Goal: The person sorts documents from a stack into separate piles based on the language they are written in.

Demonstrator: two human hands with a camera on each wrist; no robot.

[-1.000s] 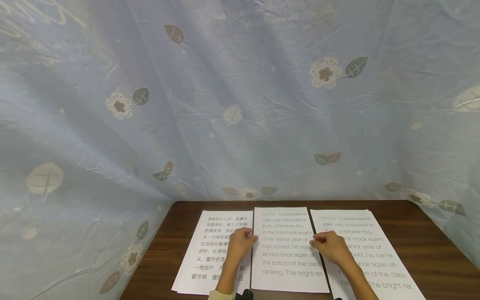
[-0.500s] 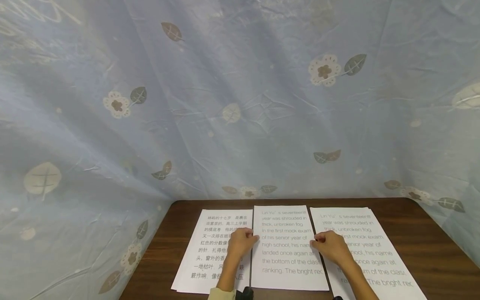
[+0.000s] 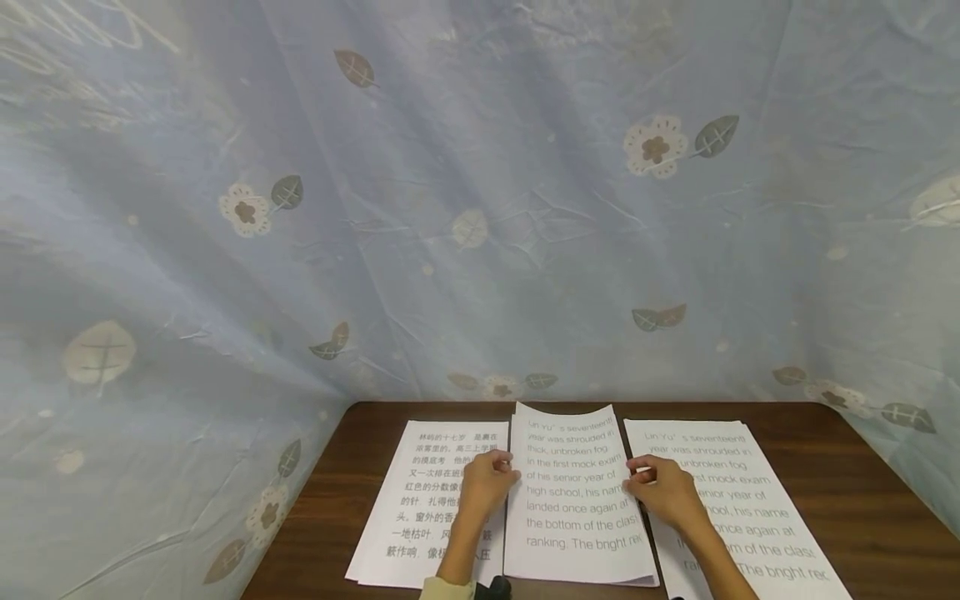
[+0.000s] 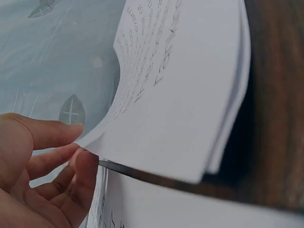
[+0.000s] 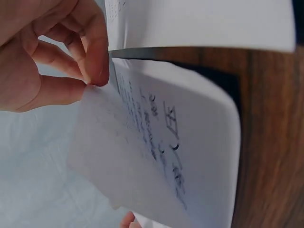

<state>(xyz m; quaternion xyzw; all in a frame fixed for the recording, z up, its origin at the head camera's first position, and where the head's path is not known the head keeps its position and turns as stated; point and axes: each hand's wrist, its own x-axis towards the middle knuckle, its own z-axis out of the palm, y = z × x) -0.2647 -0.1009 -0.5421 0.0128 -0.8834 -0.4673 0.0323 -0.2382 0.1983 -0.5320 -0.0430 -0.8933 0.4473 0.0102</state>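
A printed sheet of paper with English text bows upward over the middle stack on the table. Its far corners are lifted and the near part lies low. My left hand pinches its left edge between thumb and fingers. On the opposite side, my right hand pinches the right edge. The left wrist view shows the sheet curving up to my left hand, with more paper under it. In the right wrist view the lifted sheet hangs from my right fingertips, above another printed page.
A stack of pages with Chinese text lies left of the middle one, under my left forearm. Another English stack lies on the right under my right arm. The dark wooden table ends at a patterned blue-grey curtain.
The middle sheet lay flat before. Now its far corners and sides have risen off the stack between my hands, while both hands have stayed nearly in place.
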